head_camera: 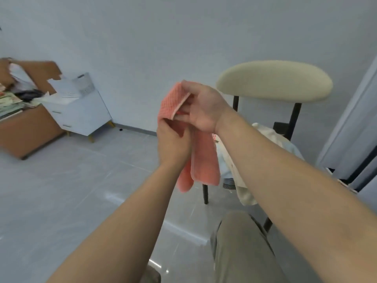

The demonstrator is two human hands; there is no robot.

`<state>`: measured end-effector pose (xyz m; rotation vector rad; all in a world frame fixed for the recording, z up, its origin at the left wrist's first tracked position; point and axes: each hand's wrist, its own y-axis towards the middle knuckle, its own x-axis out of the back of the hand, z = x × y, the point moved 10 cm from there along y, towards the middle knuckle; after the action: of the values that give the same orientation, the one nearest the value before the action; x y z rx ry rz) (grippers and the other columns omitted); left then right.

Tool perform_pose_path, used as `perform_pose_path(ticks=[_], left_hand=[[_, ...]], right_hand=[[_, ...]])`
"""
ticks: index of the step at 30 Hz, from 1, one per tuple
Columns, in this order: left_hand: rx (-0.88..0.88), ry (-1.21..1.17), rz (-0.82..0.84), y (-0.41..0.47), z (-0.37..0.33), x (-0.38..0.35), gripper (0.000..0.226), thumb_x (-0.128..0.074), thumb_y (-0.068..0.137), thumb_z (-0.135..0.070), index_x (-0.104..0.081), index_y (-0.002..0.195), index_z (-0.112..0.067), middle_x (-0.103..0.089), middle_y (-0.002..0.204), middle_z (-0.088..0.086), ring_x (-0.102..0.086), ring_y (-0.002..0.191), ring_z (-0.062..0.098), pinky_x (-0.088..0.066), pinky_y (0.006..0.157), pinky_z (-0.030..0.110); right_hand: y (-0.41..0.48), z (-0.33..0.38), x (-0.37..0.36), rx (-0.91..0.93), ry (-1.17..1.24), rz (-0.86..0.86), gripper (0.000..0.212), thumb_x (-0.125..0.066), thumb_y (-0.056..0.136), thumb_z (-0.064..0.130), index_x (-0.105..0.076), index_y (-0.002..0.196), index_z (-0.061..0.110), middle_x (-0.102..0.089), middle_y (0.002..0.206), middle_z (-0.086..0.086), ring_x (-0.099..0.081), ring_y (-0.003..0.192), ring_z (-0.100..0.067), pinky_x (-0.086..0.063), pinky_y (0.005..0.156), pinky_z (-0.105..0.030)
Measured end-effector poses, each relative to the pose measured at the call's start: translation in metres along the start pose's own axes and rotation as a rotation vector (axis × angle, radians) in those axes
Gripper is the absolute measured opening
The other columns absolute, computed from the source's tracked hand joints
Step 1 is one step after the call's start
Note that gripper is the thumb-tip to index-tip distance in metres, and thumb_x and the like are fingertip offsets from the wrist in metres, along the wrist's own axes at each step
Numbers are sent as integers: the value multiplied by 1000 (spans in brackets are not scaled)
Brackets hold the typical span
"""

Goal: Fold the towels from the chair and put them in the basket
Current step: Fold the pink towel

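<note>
Head view looks down on both hands raised in front of the chair (273, 80), well above the floor (71, 190). The right hand (202, 107) pinches the upper fold of the pink towel (205, 158), its thumb lying over the doubled edge. The left hand (174, 139), just below and touching the right, has its fingers curled round the same cloth. The rest of the towel hangs down in two loose tails between the forearms. Behind it, a heap of pale towels (271, 137) lies on the chair seat and spills over its front edge. Far off to the left, a white cabinet (81, 115) stands against the wall with a pale perforated basket (85, 83) on top, beside a wooden tabletop (26, 127) stacked with papers.
</note>
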<state>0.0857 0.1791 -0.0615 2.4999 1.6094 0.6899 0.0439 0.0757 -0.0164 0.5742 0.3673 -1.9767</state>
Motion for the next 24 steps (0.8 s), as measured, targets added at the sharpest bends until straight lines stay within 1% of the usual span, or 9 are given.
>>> perform_pose_path(ticks=[3, 5, 8, 11, 12, 14, 18, 21, 24], left_hand=[[12, 43, -81, 11, 32, 40, 43, -58, 85, -43, -53, 123, -23, -65, 117, -5, -65, 104, 12, -55, 90, 41], [19, 69, -97, 12, 58, 58, 26, -57, 91, -33, -60, 114, -20, -68, 107, -6, -65, 96, 10, -55, 85, 36], [64, 96, -70, 10, 103, 73, 16, -57, 92, -32, -62, 104, -21, -67, 99, -8, -64, 89, 6, -52, 75, 27], [127, 112, -42, 4, 152, 82, 23, -68, 85, -30, -58, 103, -21, -62, 98, -11, -61, 86, -1, -46, 70, 13], [149, 125, -33, 3, 169, 83, 30, -72, 81, -30, -56, 104, -21, -61, 100, -10, -61, 87, 2, -46, 71, 14], [220, 150, -6, 1, 207, 82, 44, -77, 76, -36, -52, 109, -22, -58, 109, -6, -60, 94, 10, -50, 79, 26], [377, 125, 29, 1, 276, 73, 55, -75, 73, -52, -48, 112, -24, -55, 116, -6, -60, 103, 13, -54, 84, 37], [439, 106, 63, 14, 304, 65, 40, -68, 83, -43, -50, 109, -20, -58, 109, -6, -62, 96, 12, -51, 74, 30], [394, 219, 177, 47, 312, 53, 15, -51, 93, -23, -60, 100, -13, -63, 91, -2, -59, 80, 17, -43, 63, 31]], right_hand=[[13, -26, -25, -23, -50, 23, 18, -55, 100, 28, -61, 105, 11, -66, 102, -15, -65, 104, -36, -51, 93, -61], [21, -49, -30, -55, -72, 0, 21, -53, 101, 29, -62, 106, 11, -67, 101, -14, -66, 103, -34, -53, 93, -57], [33, -90, -27, -112, -90, -44, 27, -51, 102, 30, -59, 116, 9, -65, 113, -17, -65, 106, -34, -57, 88, -51], [45, -136, -20, -187, -86, -75, 35, -48, 103, 31, -57, 126, 6, -60, 131, -22, -62, 117, -37, -54, 94, -53], [49, -151, -16, -210, -78, -87, 39, -47, 103, 31, -57, 129, 4, -58, 135, -23, -60, 120, -38, -52, 96, -54], [57, -182, -6, -235, -42, -122, 46, -46, 103, 29, -50, 138, 0, -55, 138, -24, -61, 119, -39, -50, 98, -57], [77, -235, 14, -236, 53, -183, 47, -46, 104, 27, -44, 142, 0, -59, 130, -23, -63, 111, -38, -53, 89, -57], [88, -273, 30, -262, 126, -228, 44, -46, 104, 25, -46, 139, -1, -59, 129, -25, -61, 117, -42, -54, 88, -59], [107, -290, 40, -252, 188, -252, 41, -45, 104, 23, -48, 136, -2, -65, 115, -23, -68, 103, -41, -59, 77, -54]])
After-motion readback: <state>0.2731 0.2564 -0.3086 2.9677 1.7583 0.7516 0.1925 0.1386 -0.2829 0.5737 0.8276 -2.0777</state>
